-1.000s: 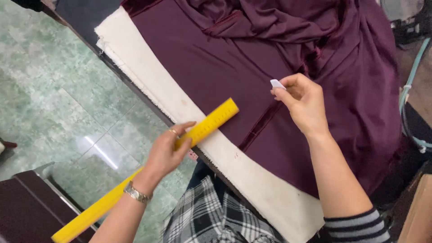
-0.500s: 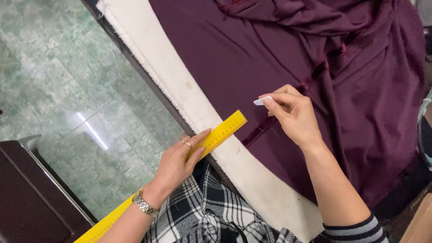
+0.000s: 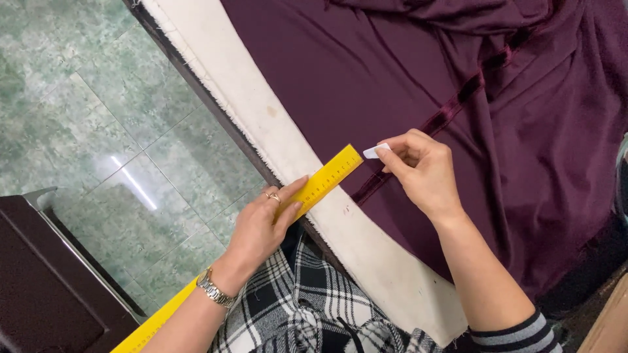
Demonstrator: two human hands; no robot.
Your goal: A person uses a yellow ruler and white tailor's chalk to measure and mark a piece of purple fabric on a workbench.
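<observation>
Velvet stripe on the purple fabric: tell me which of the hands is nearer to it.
Right. The right hand, pinching a white chalk piece, hovers directly over the velvet stripe. The left hand grips the yellow ruler off the fabric, at the table edge.

The fabric (image 3: 405,85) lies on the table (image 3: 261,124), the ruler (image 3: 320,186) crossing the table's near edge beside it.

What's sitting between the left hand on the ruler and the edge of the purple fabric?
In the head view, only the bare cream table padding lies between the left hand and the purple fabric; the yellow ruler crosses it.
</observation>
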